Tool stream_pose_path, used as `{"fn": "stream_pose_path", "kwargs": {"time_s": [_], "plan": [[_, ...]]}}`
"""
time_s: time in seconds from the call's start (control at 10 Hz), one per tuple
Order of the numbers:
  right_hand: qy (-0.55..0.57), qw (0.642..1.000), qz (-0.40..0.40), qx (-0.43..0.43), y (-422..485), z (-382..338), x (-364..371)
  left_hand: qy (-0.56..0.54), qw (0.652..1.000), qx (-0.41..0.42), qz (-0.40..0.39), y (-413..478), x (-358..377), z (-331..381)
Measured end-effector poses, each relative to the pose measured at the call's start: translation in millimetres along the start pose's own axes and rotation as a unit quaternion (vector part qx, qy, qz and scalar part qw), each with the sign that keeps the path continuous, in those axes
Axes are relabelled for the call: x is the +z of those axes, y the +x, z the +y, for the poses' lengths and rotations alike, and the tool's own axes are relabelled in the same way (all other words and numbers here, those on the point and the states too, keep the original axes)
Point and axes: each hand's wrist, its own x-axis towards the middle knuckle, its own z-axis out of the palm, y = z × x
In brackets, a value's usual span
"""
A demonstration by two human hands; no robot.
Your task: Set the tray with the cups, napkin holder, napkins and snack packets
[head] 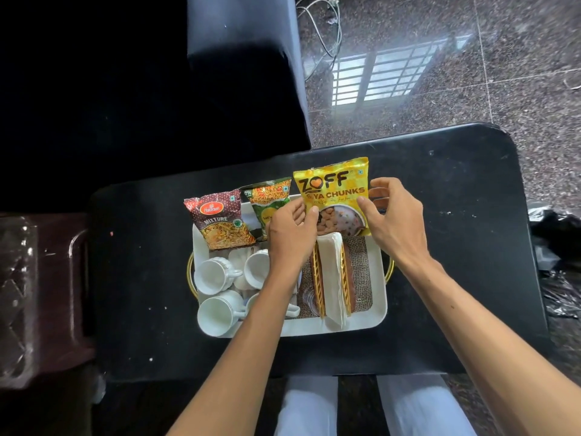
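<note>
A white tray (pixel 379 278) with gold handles sits on a black table. Several white cups (pixel 213 275) fill its left half. On the right, a gold napkin holder (pixel 317 284) stands on a burlap mat with white napkins (pixel 331 278) in it. A maroon Haldiram's mixture packet (pixel 220 220) and a green snack packet (pixel 267 199) lean at the tray's far edge. My left hand (pixel 290 231) and my right hand (pixel 393 215) both pinch the yellow Zoff soya chunks packet (pixel 333 190), held upright behind the napkin holder.
The black table (pixel 456 247) has rounded corners and ends near my knees. A dark red chair with clear plastic (pixel 37 294) stands at the left. A dark chair (pixel 245 73) lies beyond the table. Black plastic bags (pixel 556 262) lie on the granite floor at right.
</note>
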Motion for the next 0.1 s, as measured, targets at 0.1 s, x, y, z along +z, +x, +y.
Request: {"fn": "stream_pose_path", "kwargs": {"time_s": [0.1], "plan": [[-0.021,0.999,0.015,-0.02,-4.5,-0.4,-6.8,-0.011,1.0,-0.005,0.01,-6.6,-1.7,2.3]]}}
